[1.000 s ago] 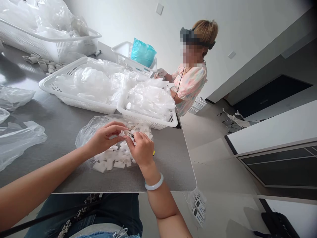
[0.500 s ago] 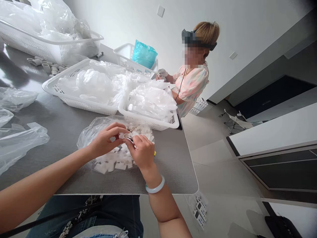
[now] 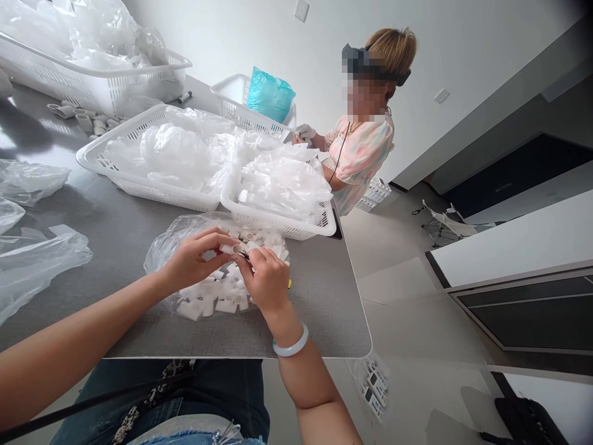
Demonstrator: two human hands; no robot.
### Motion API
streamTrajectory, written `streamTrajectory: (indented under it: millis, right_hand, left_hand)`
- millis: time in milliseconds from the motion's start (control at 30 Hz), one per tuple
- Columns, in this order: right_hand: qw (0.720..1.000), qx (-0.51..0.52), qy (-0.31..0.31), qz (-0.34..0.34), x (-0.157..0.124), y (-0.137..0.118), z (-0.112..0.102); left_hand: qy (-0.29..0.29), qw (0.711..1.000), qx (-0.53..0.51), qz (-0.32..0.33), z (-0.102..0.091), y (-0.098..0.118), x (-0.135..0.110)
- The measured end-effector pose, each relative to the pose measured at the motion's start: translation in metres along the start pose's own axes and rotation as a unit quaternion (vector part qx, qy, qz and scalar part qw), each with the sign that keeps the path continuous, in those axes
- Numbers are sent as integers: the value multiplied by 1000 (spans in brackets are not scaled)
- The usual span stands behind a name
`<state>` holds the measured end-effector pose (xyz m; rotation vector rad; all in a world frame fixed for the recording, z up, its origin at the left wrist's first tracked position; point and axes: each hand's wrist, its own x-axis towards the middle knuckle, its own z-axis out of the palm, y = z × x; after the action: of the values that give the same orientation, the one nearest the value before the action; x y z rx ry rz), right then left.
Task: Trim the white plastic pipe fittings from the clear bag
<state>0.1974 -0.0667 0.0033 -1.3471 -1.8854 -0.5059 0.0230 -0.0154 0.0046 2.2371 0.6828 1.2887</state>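
Head view shifted slightly since earlier frame; hands nearly unmoved. Small white tubular fitting clamped between fingertips of left hand and right hand, long axis roughly level, pointing between hands. Thin dark object seen at right-hand fingertips, identity unclear. Fitting held above white fittings in clear plastic bag on worktop.

White pipe fittings in clear bag
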Motion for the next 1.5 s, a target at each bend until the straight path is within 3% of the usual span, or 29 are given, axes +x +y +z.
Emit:
streamTrajectory:
  millis: [500,767,1000,1233,1500]
  right_hand:
    - [1000,-4,12,5,2,-4,-1]
    - [1000,0,27,7,2,-7,0]
    - [999,0,-20,31,-5,-2,4]
    - [996,-9,-67,55,-7,2,4]
    - [999,-14,-25,36,-4,1,3]
  left_hand:
    - [-10,1000,17,11,1,-1,-1]
    - [20,996,61,66,2,-1,0]
    - [-18,999,-29,-36,0,1,-3]
    - [-68,987,-127,-73,-6,-8,-3]
    - [-38,994,-94,-41,-6,-7,1]
